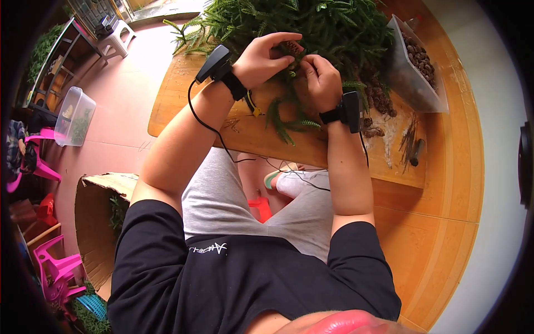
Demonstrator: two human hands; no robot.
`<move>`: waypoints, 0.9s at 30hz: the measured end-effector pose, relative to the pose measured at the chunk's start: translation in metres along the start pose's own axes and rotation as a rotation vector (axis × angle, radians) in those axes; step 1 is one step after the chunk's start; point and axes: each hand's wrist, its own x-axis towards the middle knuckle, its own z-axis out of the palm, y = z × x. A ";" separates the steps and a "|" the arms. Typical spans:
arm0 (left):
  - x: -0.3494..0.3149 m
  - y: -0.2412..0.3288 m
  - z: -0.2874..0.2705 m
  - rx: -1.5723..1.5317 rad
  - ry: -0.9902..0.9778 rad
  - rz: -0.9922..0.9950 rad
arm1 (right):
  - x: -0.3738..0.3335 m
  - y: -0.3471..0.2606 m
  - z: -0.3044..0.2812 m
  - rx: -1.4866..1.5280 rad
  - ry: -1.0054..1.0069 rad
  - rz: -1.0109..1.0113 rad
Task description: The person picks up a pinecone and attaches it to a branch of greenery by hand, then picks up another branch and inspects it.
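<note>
Above the near side of the wooden table, my left hand [263, 60] is closed around a brown pine cone [290, 48], with thumb and fingers curled about it. Close beside it, my right hand [324, 81] has its fingertips pinched together next to green needles; what lies between them is too small to make out. A green artificial pine branch [283, 119] hangs below the hands toward the table's edge. By my left wrist, a tool with a yellow part [254, 106] shows in part. Both wrists wear dark straps with cabled devices.
A large heap of green pine branches [334, 28] covers the table's far side. At right stands a clear bin [396, 55] of pine cones, with loose cones [381, 100] and thin dark wires [409, 138] nearby. A cardboard box [94, 222] sits at my left.
</note>
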 end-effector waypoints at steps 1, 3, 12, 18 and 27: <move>0.000 -0.001 -0.001 0.001 0.000 -0.001 | 0.000 -0.001 0.001 -0.006 0.023 -0.020; 0.000 -0.002 -0.002 -0.022 0.015 -0.032 | 0.001 -0.003 0.001 -0.012 0.046 -0.041; -0.004 0.009 0.008 0.425 0.034 -0.036 | 0.001 0.004 -0.001 -0.096 0.051 -0.074; 0.000 -0.002 -0.003 0.187 0.027 -0.039 | 0.002 0.000 -0.003 -0.028 0.015 -0.055; 0.003 0.008 -0.013 -0.038 -0.040 -0.322 | 0.000 -0.005 -0.011 0.028 -0.051 -0.082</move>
